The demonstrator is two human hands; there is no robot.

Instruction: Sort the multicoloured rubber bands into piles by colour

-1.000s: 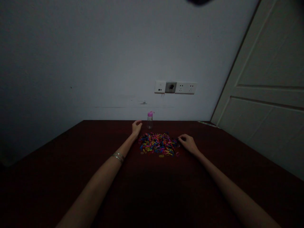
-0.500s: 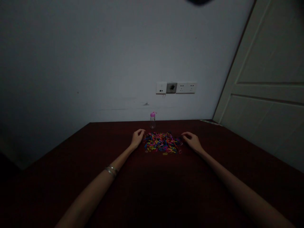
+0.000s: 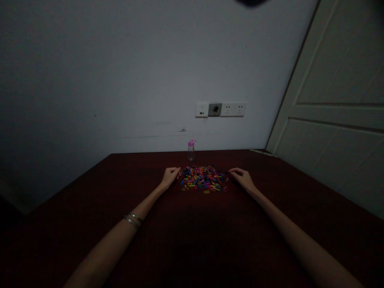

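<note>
A pile of small, many-coloured rubber bands (image 3: 201,178) lies on the dark red-brown table (image 3: 198,224). My left hand (image 3: 170,177) is at the pile's left edge, thumb and fingers drawn together; whether anything is between them is too dark and small to see. On the other side, my right hand (image 3: 242,178) is just right of the pile with thumb and forefinger tips pinched, and what they hold, if anything, cannot be made out. Behind the pile stands a clear bottle (image 3: 191,153) with a pink cap, upright and touched by neither hand.
A grey-white wall (image 3: 150,80) rises at the table's far edge, with a row of sockets (image 3: 233,109) above it. To the right is a pale panelled door (image 3: 330,108). A thin strip (image 3: 264,153) lies at the table's back right corner.
My left hand has shifted slightly left and down, its fingers now closer together. My right hand stays nearly in place. The whole view has moved a little.
</note>
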